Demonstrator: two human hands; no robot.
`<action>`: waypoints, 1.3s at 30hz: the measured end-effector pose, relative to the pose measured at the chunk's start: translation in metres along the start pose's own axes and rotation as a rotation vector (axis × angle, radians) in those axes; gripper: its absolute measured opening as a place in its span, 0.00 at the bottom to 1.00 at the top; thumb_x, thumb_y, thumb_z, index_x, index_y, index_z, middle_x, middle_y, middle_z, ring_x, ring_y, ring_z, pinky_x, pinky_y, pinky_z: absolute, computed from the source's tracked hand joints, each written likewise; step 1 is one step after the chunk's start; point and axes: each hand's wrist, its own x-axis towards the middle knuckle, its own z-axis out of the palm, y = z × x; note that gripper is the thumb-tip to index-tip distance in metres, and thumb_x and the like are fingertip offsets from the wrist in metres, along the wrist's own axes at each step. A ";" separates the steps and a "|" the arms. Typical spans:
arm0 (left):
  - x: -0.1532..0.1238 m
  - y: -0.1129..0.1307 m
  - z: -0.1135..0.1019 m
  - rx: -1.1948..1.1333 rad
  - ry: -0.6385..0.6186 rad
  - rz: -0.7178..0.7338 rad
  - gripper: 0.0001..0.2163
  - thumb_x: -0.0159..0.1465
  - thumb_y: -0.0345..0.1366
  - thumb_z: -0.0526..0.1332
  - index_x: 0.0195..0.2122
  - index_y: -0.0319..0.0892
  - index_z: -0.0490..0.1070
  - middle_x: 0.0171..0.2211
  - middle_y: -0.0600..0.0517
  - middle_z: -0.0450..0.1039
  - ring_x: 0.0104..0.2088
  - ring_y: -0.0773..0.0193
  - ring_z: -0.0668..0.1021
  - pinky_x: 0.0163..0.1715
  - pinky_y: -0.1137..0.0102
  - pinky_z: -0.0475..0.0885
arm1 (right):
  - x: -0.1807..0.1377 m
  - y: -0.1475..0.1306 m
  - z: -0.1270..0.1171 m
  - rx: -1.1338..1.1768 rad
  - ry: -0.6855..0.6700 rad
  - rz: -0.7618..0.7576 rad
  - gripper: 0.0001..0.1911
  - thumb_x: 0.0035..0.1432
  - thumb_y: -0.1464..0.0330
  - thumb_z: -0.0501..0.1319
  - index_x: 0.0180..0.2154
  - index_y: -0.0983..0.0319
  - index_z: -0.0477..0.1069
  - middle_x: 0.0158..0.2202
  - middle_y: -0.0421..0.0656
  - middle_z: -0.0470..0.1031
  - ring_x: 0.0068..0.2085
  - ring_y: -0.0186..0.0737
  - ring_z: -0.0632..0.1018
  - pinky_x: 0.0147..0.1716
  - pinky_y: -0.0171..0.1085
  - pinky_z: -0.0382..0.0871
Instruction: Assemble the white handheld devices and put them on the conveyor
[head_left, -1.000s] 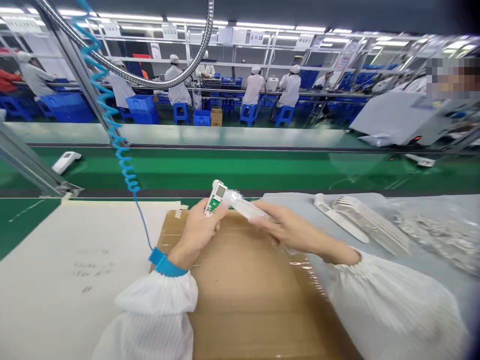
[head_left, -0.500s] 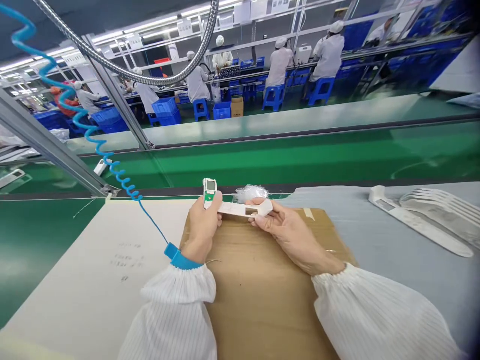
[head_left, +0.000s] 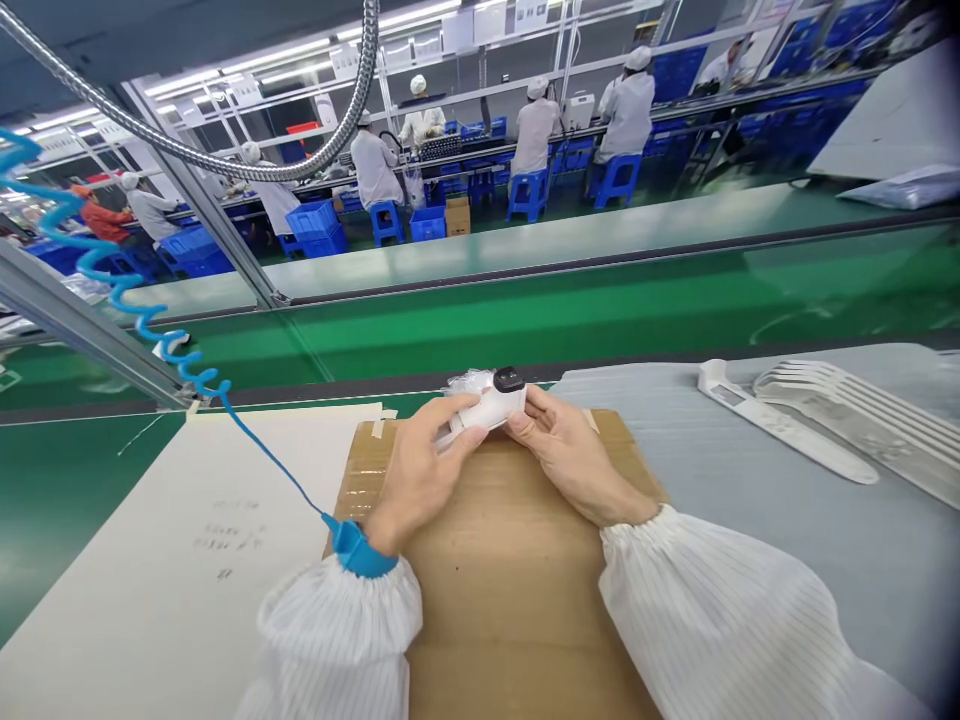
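My left hand (head_left: 431, 470) and my right hand (head_left: 562, 455) meet above a cardboard sheet (head_left: 510, 610), both gripping a white plastic device housing (head_left: 487, 408). A black part (head_left: 508, 379) shows at the housing's upper end. A wisp of clear plastic film (head_left: 465, 383) sticks out behind it. My fingers hide most of the housing, and the green circuit board cannot be seen. A blue wrist strap (head_left: 358, 549) circles my left wrist, with a coiled blue cord (head_left: 112, 270) leading away from it.
Several white housing parts (head_left: 855, 420) lie on a grey sheet to the right. A white paper sheet (head_left: 187, 560) with faint writing lies left of the cardboard. Beyond lie a green conveyor belt (head_left: 525, 330), a metal hose (head_left: 225, 165) and workers at a far line.
The green-boarded unit in my left hand and the white housing in my right hand, apart before, are now pressed together. My hands have moved closer, and the view has swung slightly.
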 end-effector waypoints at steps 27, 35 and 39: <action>-0.013 0.023 0.016 0.371 0.129 0.142 0.20 0.71 0.46 0.58 0.61 0.44 0.65 0.59 0.44 0.72 0.59 0.52 0.74 0.59 0.58 0.68 | -0.010 -0.012 0.033 0.493 0.045 0.289 0.13 0.67 0.55 0.61 0.43 0.56 0.75 0.48 0.45 0.79 0.59 0.47 0.74 0.60 0.47 0.70; -0.010 0.026 0.032 0.471 0.106 0.257 0.17 0.75 0.42 0.49 0.58 0.43 0.68 0.55 0.43 0.76 0.55 0.52 0.77 0.56 0.58 0.71 | -0.013 -0.009 0.030 0.458 0.055 0.290 0.06 0.62 0.62 0.66 0.40 0.56 0.77 0.46 0.44 0.80 0.58 0.48 0.76 0.63 0.49 0.67; -0.008 0.015 0.023 0.418 -0.010 0.249 0.19 0.73 0.46 0.53 0.60 0.43 0.66 0.57 0.44 0.75 0.54 0.54 0.77 0.54 0.60 0.73 | -0.008 -0.017 0.018 0.481 0.076 0.332 0.11 0.66 0.57 0.61 0.38 0.56 0.76 0.42 0.44 0.78 0.56 0.49 0.75 0.64 0.52 0.66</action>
